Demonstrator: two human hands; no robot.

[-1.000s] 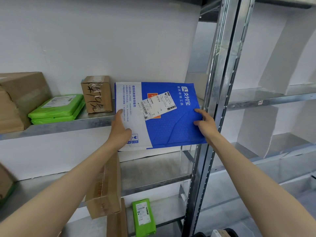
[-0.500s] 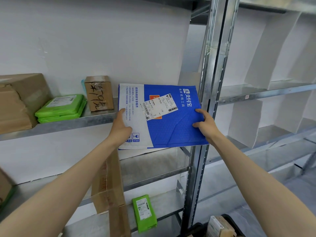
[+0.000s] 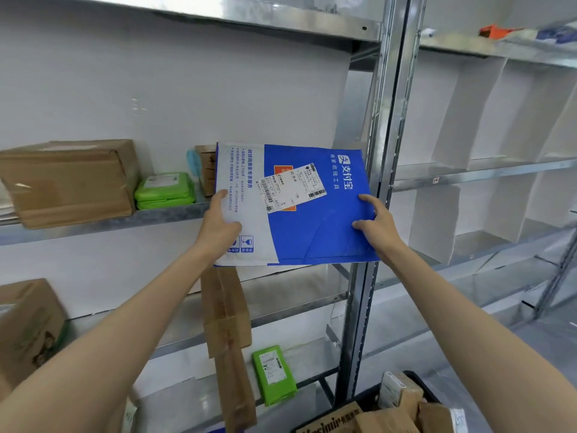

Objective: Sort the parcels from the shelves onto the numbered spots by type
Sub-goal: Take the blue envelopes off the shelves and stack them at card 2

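Note:
I hold a flat blue-and-white padded mailer (image 3: 309,232) with a white shipping label out in front of the metal shelf (image 3: 93,221). My left hand (image 3: 220,225) grips its white left edge, thumb on top. On the blue right side my right hand (image 3: 376,228) pinches the mailer with fingers spread on its face. The mailer is tilted toward me, clear of the shelf board. No numbered spots are visible.
On the same shelf sit a large cardboard box (image 3: 68,181), green parcels (image 3: 165,190) and a small brown box (image 3: 206,170) partly hidden. Below are tall cardboard boxes (image 3: 228,323) and a green mailer (image 3: 274,373). A steel upright (image 3: 381,151) stands right. A black bin with parcels (image 3: 393,407) is bottom right.
The mailer has come off the shelf slightly toward me and lower, both hands keeping their grip. My view has shifted left and down, revealing the bin of parcels.

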